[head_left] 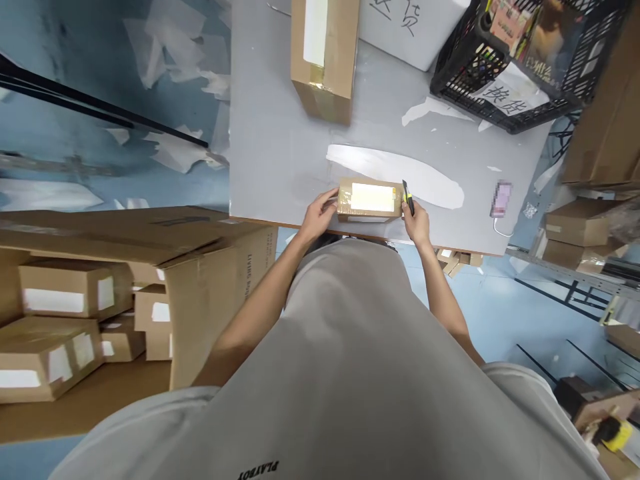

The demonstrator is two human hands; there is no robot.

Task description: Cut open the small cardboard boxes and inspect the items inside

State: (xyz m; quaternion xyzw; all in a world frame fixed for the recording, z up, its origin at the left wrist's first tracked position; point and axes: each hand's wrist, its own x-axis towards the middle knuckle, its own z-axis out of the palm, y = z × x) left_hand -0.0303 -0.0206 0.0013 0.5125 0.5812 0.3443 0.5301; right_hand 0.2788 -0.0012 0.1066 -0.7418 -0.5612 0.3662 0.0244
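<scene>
Evidently, box (370, 199) between both fingers (411, 212).

Small box (369, 209): brown cardboard, glossy clear tape at its left end. Desk (280, 147): smooth grey top, low sheen. Crate (450, 70) at the desk's far right corner: black perforated plastic. Shirt (345, 347): matt grey cloth. Floor (500, 300): smooth, glossy blue.

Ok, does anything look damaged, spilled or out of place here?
Mostly litter: torn white paper scraps lie on the table by the black crate, and loose pale sheets are strewn on the floor at the left. They look like discarded waste. No spill shows, and the small box looks undamaged from above.
</scene>
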